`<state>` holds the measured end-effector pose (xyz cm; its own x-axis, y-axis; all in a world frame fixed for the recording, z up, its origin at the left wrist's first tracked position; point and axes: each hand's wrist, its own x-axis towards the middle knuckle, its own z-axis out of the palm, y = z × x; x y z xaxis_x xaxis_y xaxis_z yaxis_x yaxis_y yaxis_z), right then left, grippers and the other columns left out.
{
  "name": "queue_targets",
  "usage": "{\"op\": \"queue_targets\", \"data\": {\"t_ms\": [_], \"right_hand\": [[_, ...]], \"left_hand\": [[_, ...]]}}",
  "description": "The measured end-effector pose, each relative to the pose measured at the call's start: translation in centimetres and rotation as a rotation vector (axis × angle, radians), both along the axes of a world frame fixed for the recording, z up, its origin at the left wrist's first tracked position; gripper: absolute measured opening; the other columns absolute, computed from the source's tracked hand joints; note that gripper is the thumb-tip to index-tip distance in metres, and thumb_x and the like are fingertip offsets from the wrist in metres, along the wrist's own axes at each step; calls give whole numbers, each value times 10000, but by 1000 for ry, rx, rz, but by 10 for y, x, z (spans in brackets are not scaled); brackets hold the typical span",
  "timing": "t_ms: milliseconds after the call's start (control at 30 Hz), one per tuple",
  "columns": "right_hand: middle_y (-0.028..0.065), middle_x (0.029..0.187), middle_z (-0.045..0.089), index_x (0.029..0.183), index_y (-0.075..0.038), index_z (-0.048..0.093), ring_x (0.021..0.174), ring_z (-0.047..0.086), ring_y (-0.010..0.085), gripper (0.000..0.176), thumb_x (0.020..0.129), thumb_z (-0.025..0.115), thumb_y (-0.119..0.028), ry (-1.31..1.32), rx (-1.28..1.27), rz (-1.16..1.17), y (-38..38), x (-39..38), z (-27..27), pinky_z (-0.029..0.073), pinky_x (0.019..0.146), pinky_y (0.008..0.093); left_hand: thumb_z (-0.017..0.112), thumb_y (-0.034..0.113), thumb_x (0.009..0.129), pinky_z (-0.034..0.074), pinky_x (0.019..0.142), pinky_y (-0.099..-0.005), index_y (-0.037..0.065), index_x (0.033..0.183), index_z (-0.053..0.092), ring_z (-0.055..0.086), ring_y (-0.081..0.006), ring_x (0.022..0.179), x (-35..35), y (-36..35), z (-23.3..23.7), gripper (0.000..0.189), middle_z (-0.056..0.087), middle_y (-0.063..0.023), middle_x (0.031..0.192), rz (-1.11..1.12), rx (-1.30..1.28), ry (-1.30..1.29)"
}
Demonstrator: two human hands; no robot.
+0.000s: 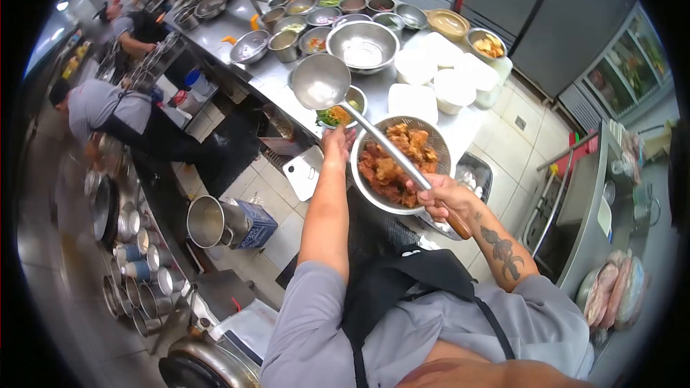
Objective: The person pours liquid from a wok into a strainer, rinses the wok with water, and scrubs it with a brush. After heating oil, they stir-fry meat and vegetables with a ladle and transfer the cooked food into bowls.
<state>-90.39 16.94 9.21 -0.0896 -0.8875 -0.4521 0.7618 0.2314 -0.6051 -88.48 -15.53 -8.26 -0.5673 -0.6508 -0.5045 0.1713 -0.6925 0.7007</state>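
Observation:
My right hand is closed round the wooden-ended handle of a large metal ladle. The ladle's round bowl hangs over the steel table's near edge. Below the handle sits a perforated metal colander full of browned fried pieces. My left hand reaches to a small metal bowl with green and orange food in it. Its fingers are partly hidden by the bowl's near side and by the food, so whether they grip anything is unclear.
The steel table carries several metal bowls, a large empty bowl and white containers. Two co-workers stand at the left, one bending. A tall pot is at lower left, a steel shelf at right.

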Motion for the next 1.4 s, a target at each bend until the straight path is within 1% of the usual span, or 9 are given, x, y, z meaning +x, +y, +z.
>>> {"op": "queue_targets", "data": {"t_ms": [267,567,700,900,967,1033,1133,1267,1400], "right_hand": [[29,654,450,1190,-26,479,349,418,68,404,802,592,-36,63,29,116,-21,24,14,325,294,190],[22,619,438,1210,-39,478,332,395,77,431,797,603,-51,125,-64,532,-132,123,0,309,303,230],[18,611,434,1212,-24,476,323,381,78,440,791,601,-48,98,-139,764,-175,206,16,322,301,238],[6,624,437,1201,-2,492,355,381,56,362,839,497,-26,88,-213,1076,-242,369,46,342,327,215],[9,625,437,1205,-11,492,354,388,60,365,840,469,-3,60,-209,1178,-254,423,56,356,329,218],[14,635,443,1200,1,483,352,405,79,363,838,495,-15,55,-233,1278,-263,473,54,341,323,226],[12,639,486,1210,9,476,385,447,81,383,829,510,-16,166,-240,1418,-269,541,64,376,333,236],[14,638,482,1163,12,477,377,440,87,349,817,516,-10,324,-230,1488,-262,622,66,349,335,231],[24,646,527,1043,23,508,415,490,96,251,808,558,-50,251,-246,1572,-259,678,56,405,353,261]], "left_hand": [[483,68,844,540,559,-337,21,1004,458,618,-234,630,109,-5,32,168,603,-143,879,184,-116,66],[522,58,887,548,596,-354,84,901,431,617,-223,663,422,23,47,96,579,-104,842,630,-240,133],[546,74,886,556,596,-334,67,908,455,628,-213,678,578,116,102,94,594,-102,844,979,-337,-70],[575,109,903,489,483,-241,45,810,479,591,-99,554,772,214,246,147,583,-58,716,1419,-809,-894],[567,57,875,495,559,-308,11,788,445,621,-190,656,830,229,270,156,585,-103,747,1366,-878,-1379],[529,4,835,483,730,-400,-25,825,465,599,-344,860,891,229,275,70,581,-199,877,1031,-965,-2115],[498,-18,802,420,879,-453,-35,929,524,501,-447,1009,979,215,233,130,534,-268,1042,959,-914,-2172],[459,-9,829,432,884,-474,-18,1089,552,519,-458,1010,1025,211,216,276,472,-297,1183,902,-777,-2231],[434,13,849,450,858,-483,-22,1068,547,537,-477,973,1018,202,207,249,460,-327,1184,610,-686,-2257]]}}
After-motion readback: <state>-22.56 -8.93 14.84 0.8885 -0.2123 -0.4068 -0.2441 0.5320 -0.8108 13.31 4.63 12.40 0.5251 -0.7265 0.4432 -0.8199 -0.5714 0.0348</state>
